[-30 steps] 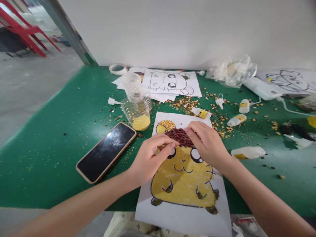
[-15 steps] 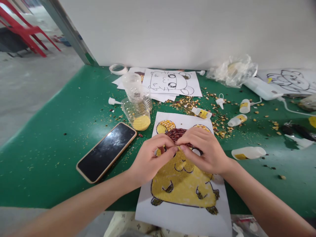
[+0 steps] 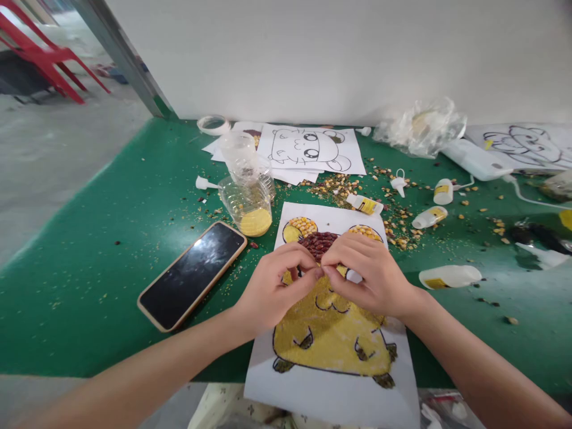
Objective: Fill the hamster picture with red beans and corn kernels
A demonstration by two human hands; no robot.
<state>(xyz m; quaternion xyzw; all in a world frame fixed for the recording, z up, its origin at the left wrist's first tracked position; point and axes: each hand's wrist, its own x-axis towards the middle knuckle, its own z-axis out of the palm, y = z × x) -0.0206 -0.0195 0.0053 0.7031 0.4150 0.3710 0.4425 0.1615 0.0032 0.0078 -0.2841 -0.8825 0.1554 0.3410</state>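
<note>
A sheet of paper point(image 3: 277, 390) lies before me, bearing a hamster-like picture point(image 3: 330, 333) covered in yellow grains. Dark red beans point(image 3: 316, 243) fill the top of its head, and corn kernels point(image 3: 304, 224) fill much of the ears. My left hand point(image 3: 281, 286) hovers over the face, thumb and forefinger pinched together. Opposite it, my right hand point(image 3: 369, 274) makes a similar pinch, its fingertips meeting or nearly meeting the left ones. Whatever sits between the fingertips is too small to make out. Both hands hide part of the eyes and forehead.
Left of the paper lies a phone point(image 3: 192, 277). Behind it stand clear plastic cups point(image 3: 245, 202), one with yellow grains. Glue bottles point(image 3: 449, 277) and scattered seeds point(image 3: 339, 187) lie to the right and behind. Farther back are drawings point(image 3: 313, 149), tape point(image 3: 213, 124) and a plastic bag point(image 3: 422, 128).
My right thumb and fingertips have shifted slightly and closed tighter against the left fingertips. More of the right ear shows. The things on the table have stayed put.
</note>
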